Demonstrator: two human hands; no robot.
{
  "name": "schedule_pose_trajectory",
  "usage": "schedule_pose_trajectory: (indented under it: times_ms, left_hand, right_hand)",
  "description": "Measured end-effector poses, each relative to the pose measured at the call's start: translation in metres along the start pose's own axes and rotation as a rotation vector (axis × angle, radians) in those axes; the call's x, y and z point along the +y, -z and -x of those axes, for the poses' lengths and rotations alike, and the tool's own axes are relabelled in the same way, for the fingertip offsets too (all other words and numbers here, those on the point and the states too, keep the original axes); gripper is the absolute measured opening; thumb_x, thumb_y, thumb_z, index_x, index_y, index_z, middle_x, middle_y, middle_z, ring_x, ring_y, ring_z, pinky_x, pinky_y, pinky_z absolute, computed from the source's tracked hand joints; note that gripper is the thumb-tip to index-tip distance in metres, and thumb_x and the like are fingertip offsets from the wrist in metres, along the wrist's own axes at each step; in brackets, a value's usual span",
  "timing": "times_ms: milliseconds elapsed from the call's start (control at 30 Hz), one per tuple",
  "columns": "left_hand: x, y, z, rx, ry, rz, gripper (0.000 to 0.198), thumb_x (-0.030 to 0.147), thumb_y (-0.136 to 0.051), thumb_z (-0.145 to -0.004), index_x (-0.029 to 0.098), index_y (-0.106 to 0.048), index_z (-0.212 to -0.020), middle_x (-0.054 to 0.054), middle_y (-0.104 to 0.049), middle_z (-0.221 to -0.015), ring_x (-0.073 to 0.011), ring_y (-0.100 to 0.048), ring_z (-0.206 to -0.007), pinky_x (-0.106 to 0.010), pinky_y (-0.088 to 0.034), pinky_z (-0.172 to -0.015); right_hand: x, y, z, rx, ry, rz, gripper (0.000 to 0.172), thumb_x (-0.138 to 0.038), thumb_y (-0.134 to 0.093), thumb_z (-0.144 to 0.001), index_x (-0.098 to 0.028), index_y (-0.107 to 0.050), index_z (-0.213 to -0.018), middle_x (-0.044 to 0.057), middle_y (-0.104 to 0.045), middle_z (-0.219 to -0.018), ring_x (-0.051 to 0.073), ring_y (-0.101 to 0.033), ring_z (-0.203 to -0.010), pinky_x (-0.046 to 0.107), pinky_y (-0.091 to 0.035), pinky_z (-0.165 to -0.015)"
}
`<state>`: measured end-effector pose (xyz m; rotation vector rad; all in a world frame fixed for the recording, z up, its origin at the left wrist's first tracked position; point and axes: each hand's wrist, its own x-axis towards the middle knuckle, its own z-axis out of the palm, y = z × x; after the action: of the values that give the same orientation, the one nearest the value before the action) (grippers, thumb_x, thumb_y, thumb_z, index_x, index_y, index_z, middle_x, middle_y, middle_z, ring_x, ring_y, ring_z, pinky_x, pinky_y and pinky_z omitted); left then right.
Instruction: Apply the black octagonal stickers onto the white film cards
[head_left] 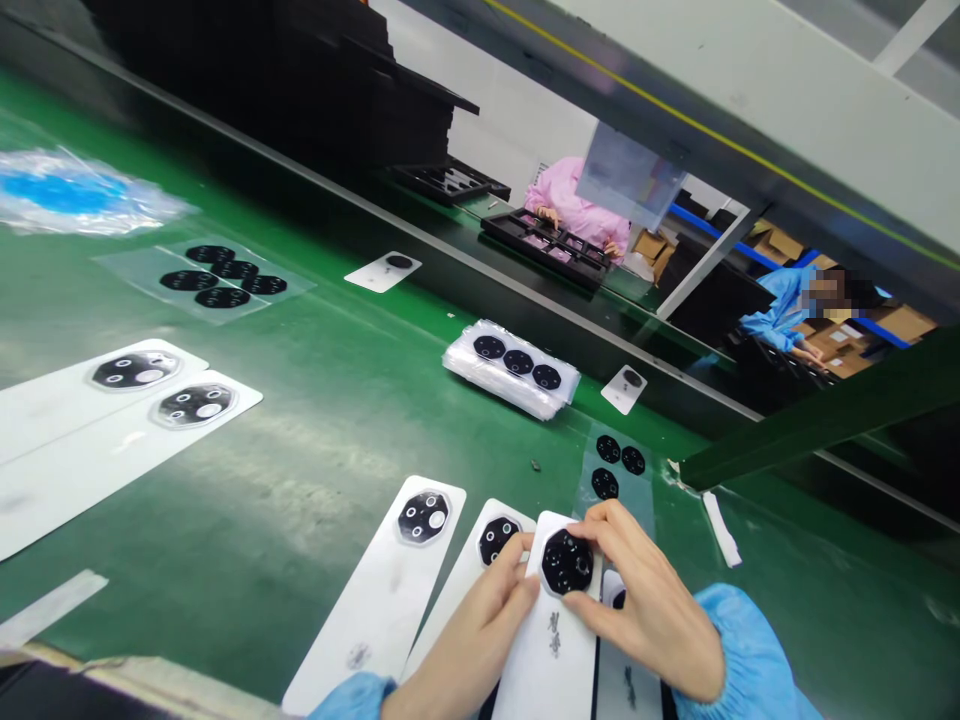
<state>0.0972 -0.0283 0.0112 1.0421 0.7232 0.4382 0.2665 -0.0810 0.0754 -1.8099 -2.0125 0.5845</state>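
Pinched: left hand (487, 590) on the white panel (540, 665)'s left edge; right hand (649, 600), thumb and fingers, spans the black disc (568, 562) at the panel's far end. Judged best: grip by rim, press evenly. Neighbouring panels (382, 590) crowd its left; green bench (322, 470) beyond gives room.
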Motion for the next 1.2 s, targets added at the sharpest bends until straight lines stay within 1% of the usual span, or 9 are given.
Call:
schedule_pose_trajectory:
  times_ms: [100,233,333,533,700,800,900,1033,1200]
  left_hand:
    - [0.000,0.000,0.000,-0.001,0.005,-0.021,0.042,0.036,-0.046,-0.087,0.023,-0.048,-0.127,-0.003,-0.061,-0.122,-0.0261,-0.051,-0.117,-0.029,-0.045,-0.088]
    - [0.001,-0.001,0.000,-0.005,0.009,-0.006,0.043,0.036,-0.045,-0.088,0.023,-0.046,-0.128,-0.002,-0.064,-0.116,-0.0257,-0.052,-0.116,-0.030,-0.045,-0.088]
    - [-0.001,0.000,0.000,0.001,0.000,0.003,0.043,0.036,-0.047,-0.087,0.024,-0.048,-0.128,-0.002,-0.063,-0.120,-0.0266,-0.050,-0.118,-0.030,-0.046,-0.087]
    - [-0.002,0.001,0.000,-0.010,-0.045,-0.034,0.044,0.036,-0.045,-0.089,0.024,-0.046,-0.131,-0.002,-0.056,-0.131,-0.0274,-0.042,-0.127,-0.032,-0.044,-0.093]
    - [0.003,0.000,0.003,0.007,-0.089,-0.102,0.046,0.038,-0.043,-0.090,0.023,-0.043,-0.134,-0.002,-0.046,-0.141,-0.0263,-0.035,-0.133,-0.032,-0.036,-0.103]
    - [0.002,-0.001,0.004,0.028,-0.085,-0.088,0.050,0.041,-0.044,-0.089,0.021,-0.043,-0.135,-0.002,-0.043,-0.143,-0.0263,-0.032,-0.135,-0.033,-0.031,-0.108]
    - [-0.003,-0.001,0.004,0.049,-0.048,-0.053,0.055,0.045,-0.048,-0.087,0.020,-0.043,-0.135,-0.003,-0.039,-0.146,-0.0260,-0.027,-0.137,-0.034,-0.025,-0.111]
    - [-0.010,-0.002,0.004,0.119,0.022,-0.017,0.061,0.050,-0.050,-0.084,0.018,-0.043,-0.135,-0.005,-0.035,-0.148,-0.0250,-0.018,-0.140,-0.035,-0.015,-0.115]
    - [-0.009,-0.005,0.003,0.163,0.060,-0.065,0.066,0.052,-0.051,-0.082,0.016,-0.040,-0.137,-0.007,-0.034,-0.148,-0.0267,-0.017,-0.140,-0.039,-0.013,-0.115]
  right_hand:
    - [0.000,0.000,0.000,-0.006,0.005,-0.002,0.038,-0.010,-0.058,-0.078,-0.022,-0.043,-0.111,0.005,-0.046,-0.101,0.021,-0.049,-0.093,0.035,-0.045,-0.078]
    - [0.000,0.000,0.000,-0.001,0.020,-0.002,0.038,-0.009,-0.057,-0.078,-0.022,-0.043,-0.111,0.005,-0.046,-0.100,0.021,-0.049,-0.093,0.035,-0.045,-0.078]
    - [0.000,0.000,0.000,-0.001,0.026,0.007,0.039,-0.009,-0.059,-0.077,-0.022,-0.044,-0.111,0.005,-0.047,-0.100,0.021,-0.049,-0.092,0.034,-0.046,-0.078]
    - [-0.001,0.000,-0.001,-0.005,0.020,0.034,0.044,-0.003,-0.063,-0.072,-0.022,-0.046,-0.108,0.004,-0.047,-0.100,0.021,-0.049,-0.093,0.034,-0.046,-0.079]
    - [-0.001,-0.001,-0.001,0.012,0.038,0.100,0.045,-0.005,-0.068,-0.073,-0.022,-0.047,-0.109,0.004,-0.049,-0.099,0.021,-0.051,-0.091,0.033,-0.048,-0.076]
    - [-0.001,-0.002,-0.001,0.034,0.050,0.144,0.044,-0.008,-0.071,-0.073,-0.022,-0.049,-0.109,0.004,-0.050,-0.098,0.021,-0.052,-0.089,0.033,-0.049,-0.074]
    - [-0.002,-0.005,-0.001,0.054,0.055,0.168,0.043,-0.010,-0.073,-0.072,-0.022,-0.050,-0.107,0.003,-0.051,-0.095,0.021,-0.053,-0.087,0.033,-0.051,-0.072]
    - [-0.004,-0.008,-0.002,0.065,0.052,0.182,0.041,-0.012,-0.074,-0.071,-0.022,-0.051,-0.104,0.003,-0.050,-0.091,0.021,-0.052,-0.083,0.034,-0.051,-0.068]
    - [-0.008,-0.010,-0.003,0.065,0.037,0.251,0.042,-0.011,-0.079,-0.067,-0.018,-0.053,-0.099,0.002,-0.048,-0.086,0.021,-0.052,-0.080,0.035,-0.051,-0.066]
